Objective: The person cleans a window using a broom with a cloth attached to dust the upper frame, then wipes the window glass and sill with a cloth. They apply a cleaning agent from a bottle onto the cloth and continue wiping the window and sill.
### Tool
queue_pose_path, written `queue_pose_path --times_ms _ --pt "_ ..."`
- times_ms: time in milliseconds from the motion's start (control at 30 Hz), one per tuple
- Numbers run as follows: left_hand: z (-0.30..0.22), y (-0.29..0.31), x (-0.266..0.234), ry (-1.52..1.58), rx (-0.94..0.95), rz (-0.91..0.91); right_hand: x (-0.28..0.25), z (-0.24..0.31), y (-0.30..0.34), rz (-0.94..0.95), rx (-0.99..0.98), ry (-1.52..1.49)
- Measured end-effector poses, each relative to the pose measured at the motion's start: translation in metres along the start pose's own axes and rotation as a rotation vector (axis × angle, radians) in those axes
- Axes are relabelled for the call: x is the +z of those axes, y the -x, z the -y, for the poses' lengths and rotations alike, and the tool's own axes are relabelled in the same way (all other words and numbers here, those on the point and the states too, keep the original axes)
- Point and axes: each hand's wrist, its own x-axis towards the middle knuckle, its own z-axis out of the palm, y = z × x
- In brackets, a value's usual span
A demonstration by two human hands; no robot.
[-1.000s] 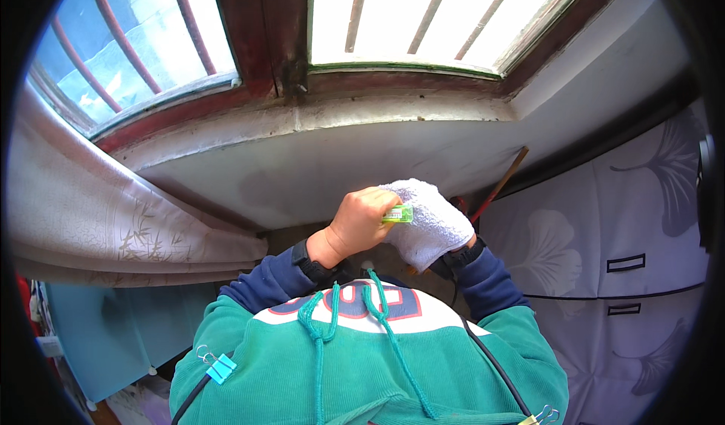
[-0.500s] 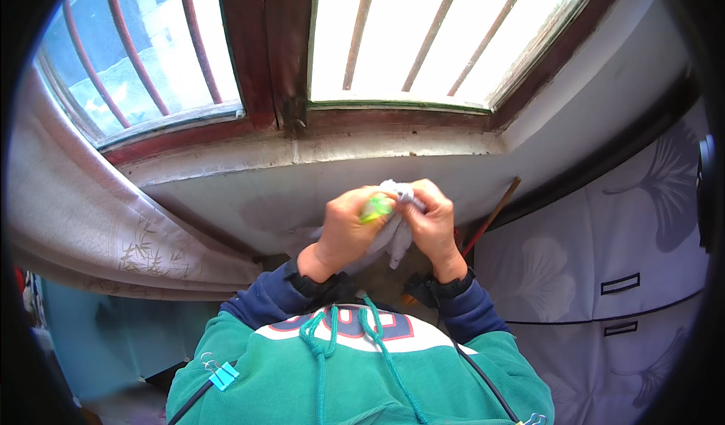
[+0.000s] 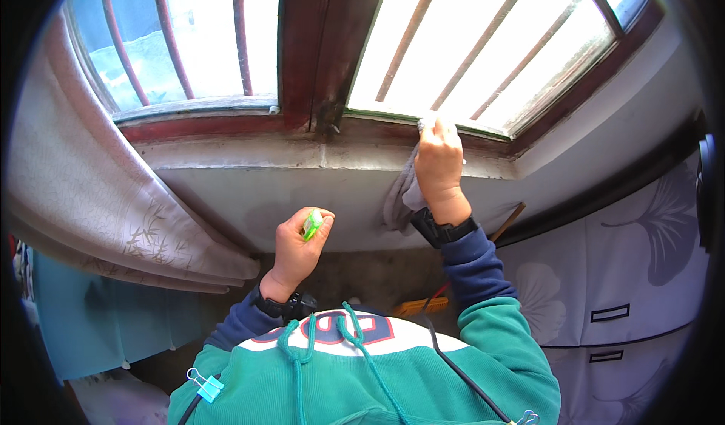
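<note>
My right hand (image 3: 439,159) reaches up to the lower rail of the right window (image 3: 377,128), fingers closed on a pale grey cloth (image 3: 402,197). One bunched end of the cloth meets the rail and the lower edge of the pane, and the rest hangs down beside my wrist. Lower and to the left, my left hand (image 3: 293,247) is closed around a small bright green object (image 3: 311,225). Only the object's top shows above the fingers, so its kind cannot be made out.
Below the window runs a worn sill (image 3: 249,155). A light curtain (image 3: 113,198) hangs at left. On the right stands a grey covered piece with a leaf pattern (image 3: 574,274). An orange broom head (image 3: 419,307) lies on the floor, near a stick (image 3: 507,222).
My hands were together in front of me, both at the cloth. They have parted: the right carried the cloth up to the window rail, while the left moved down and left with the green object.
</note>
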Motion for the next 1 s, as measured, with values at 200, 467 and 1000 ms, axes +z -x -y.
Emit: queue_pose_path --times_ms 200,467,1000 --pt "0.007 -0.006 -0.006 -0.025 -0.004 0.002 -0.005 0.033 -0.017 -0.102 -0.092 -0.185" --pt "0.013 -0.009 -0.012 -0.034 -0.02 0.002 0.0 0.093 -0.04 -0.114 -0.192 -0.392" --pt "0.015 -0.009 -0.008 0.019 -0.033 0.026 -0.012 0.071 -0.047 -0.069 -0.139 -0.523"
